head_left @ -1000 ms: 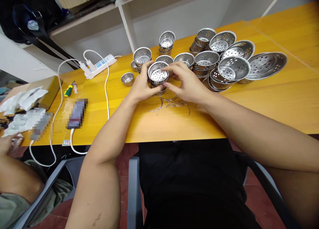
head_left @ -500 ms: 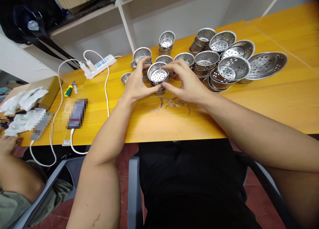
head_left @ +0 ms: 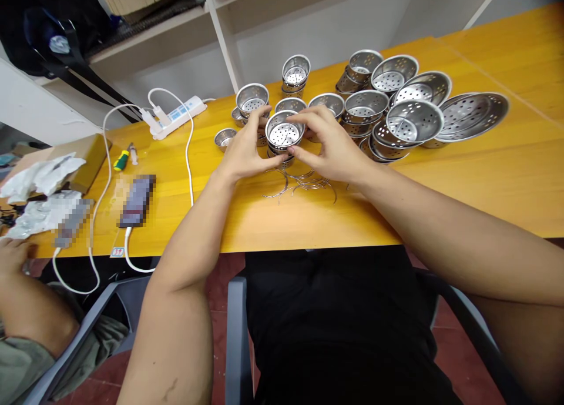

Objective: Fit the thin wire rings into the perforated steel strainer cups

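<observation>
A small stack of perforated metal cups stands before me on the yellow table. My left hand curves round its left side, thumb against the lower cups at the front; its fingertips are partly hidden behind the stack. From the right, my right hand pinches the top cup, with a finger at the rim and the thumb at the front wall. Thin curved metal wires lie loose just in front of the stack. Close behind is another perforated cup on a stack.
More perforated cups stand in stacks to the right, with a wide perforated bowl beyond. Leftward lie a power strip with white cables, a green-yellow screwdriver and a phone. Another person's hand is at far left.
The top cup has shifted slightly right, towards my right hand. My left fingers have moved a little to the right, and the wires lie as before.
</observation>
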Action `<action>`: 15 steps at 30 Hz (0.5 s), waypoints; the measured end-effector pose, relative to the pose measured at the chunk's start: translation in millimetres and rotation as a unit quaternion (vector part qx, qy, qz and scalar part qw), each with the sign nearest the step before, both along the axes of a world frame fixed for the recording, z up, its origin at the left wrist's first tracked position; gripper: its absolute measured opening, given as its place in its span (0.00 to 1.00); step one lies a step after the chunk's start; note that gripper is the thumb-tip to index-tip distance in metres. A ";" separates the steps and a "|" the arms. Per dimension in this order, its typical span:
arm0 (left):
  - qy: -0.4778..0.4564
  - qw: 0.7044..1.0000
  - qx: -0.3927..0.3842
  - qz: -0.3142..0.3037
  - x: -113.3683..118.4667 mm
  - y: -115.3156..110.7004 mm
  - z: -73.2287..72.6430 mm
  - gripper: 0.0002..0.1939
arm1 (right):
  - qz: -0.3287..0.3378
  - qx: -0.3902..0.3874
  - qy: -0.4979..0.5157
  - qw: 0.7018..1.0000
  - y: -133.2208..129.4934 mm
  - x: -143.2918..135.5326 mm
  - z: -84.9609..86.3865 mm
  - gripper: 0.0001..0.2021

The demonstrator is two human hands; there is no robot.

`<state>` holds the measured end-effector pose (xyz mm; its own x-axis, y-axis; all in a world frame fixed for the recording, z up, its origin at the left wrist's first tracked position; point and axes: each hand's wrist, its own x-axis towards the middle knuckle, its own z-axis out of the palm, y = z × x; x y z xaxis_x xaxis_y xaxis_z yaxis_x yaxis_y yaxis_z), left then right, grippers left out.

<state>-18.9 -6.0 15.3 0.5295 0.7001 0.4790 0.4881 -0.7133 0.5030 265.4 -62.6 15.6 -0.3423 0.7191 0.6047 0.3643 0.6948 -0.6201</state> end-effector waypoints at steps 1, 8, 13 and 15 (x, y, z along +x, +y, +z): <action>-0.004 1.000 -0.009 -0.005 1.4 0.7 -2.1 0.66 | -0.001 -0.002 -0.001 1.000 0.0 0.1 0.4 0.32; -0.030 0.997 -0.070 -0.029 7.6 -1.7 -3.6 0.62 | 0.009 -0.011 0.000 1.000 4.0 2.8 -3.2 0.34; -0.042 0.993 -0.105 -0.038 5.2 -1.5 -3.8 0.65 | 0.008 -0.009 0.009 1.000 9.9 4.1 -10.4 0.32; -0.045 0.991 -0.118 -0.041 4.3 1.1 -6.9 0.63 | 0.006 -0.011 0.018 1.000 12.4 4.4 -12.6 0.31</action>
